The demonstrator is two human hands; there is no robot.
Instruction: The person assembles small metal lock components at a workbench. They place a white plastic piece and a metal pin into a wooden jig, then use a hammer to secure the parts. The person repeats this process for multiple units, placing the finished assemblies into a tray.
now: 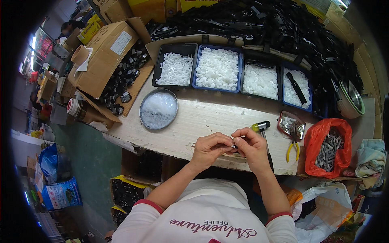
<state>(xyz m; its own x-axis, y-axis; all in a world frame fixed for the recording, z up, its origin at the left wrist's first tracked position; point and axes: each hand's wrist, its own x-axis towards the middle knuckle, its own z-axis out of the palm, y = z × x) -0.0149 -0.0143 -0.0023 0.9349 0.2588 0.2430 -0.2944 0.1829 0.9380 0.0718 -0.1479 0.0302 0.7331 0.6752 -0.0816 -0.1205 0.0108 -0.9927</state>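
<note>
My left hand (pixel 211 149) and my right hand (pixel 252 146) meet above the front edge of the worktable (pixel 202 109). Their fingertips pinch together around a small dark piece (pixel 234 147), mostly covered by the fingers, so its kind cannot be made out. Just right of my right hand lies a small mallet with a yellow and black head (pixel 260 126), its handle running down beside the wrist. Farther right are pliers with yellow handles (pixel 292 151), their jaws by a small red-rimmed dish (pixel 281 126) of little metal parts.
Trays of small white plastic parts (pixel 217 67) line the back, a black strip (pixel 297 89) on the rightmost. A round tin (pixel 159 126) holds clear pieces. Right stands a red bag (pixel 314 141) of grey metal parts. A tilted carton (pixel 106 56) spills black pieces; black parts (pixel 243 20) heap behind.
</note>
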